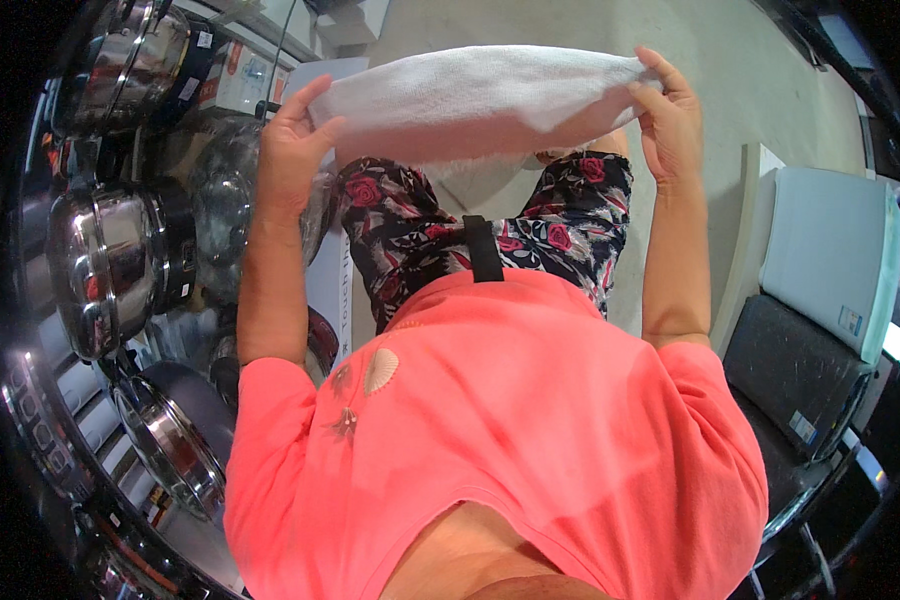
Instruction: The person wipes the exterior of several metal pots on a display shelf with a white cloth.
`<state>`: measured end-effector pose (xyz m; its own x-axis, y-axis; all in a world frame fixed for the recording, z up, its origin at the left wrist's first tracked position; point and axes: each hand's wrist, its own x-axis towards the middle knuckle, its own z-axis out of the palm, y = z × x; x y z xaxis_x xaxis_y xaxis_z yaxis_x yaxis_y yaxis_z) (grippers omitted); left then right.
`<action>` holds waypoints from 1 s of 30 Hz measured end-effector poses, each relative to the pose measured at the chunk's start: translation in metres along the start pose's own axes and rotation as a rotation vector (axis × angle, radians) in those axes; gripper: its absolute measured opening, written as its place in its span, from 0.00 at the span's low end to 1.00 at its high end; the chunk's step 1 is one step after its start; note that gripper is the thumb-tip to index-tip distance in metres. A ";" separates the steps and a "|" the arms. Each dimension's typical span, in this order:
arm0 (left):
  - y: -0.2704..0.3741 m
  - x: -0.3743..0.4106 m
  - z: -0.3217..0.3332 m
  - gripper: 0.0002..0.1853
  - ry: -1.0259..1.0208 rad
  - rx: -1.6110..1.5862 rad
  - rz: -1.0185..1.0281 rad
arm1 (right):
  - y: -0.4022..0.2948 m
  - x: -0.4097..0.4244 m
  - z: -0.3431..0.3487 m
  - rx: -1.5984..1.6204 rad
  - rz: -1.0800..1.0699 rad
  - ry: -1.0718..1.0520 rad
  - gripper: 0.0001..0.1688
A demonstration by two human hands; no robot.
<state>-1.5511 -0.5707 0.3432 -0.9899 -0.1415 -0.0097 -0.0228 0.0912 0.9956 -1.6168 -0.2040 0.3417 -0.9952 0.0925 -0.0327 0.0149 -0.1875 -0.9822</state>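
Observation:
A white cloth (480, 94), folded over and fuzzy along its lower edge, is stretched wide in front of my knees. Its left end is pinched between the thumb and fingers of my left hand (298, 139). At the opposite end, my right hand (666, 120) grips a corner with thumb and fingers. The cloth hangs in the air above the floor and hides part of my lower legs.
Shelves on the left hold shiny steel pots (112, 262), a lidded pan (172, 435) and plastic-wrapped cookware (229, 195). To the right stand a pale washing machine (821, 247) and a dark appliance (787, 375). Grey floor (570, 22) runs ahead.

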 end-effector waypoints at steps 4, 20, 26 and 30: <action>-0.009 0.001 0.001 0.24 0.076 0.294 0.093 | -0.002 -0.005 0.000 -0.431 -0.137 0.007 0.21; -0.001 0.006 -0.012 0.11 0.100 -0.092 0.008 | -0.020 -0.015 0.003 -0.652 -0.111 0.049 0.13; -0.030 0.031 -0.022 0.18 0.217 -0.259 -0.511 | 0.015 0.009 0.011 0.146 0.362 -0.039 0.14; -0.040 0.027 -0.021 0.18 -0.037 -0.764 -0.690 | 0.033 0.012 0.000 0.252 0.465 -0.047 0.13</action>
<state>-1.5736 -0.5992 0.3048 -0.7991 0.1060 -0.5917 -0.5055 -0.6513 0.5660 -1.6283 -0.2095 0.3085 -0.8923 -0.0990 -0.4405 0.4379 -0.4278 -0.7908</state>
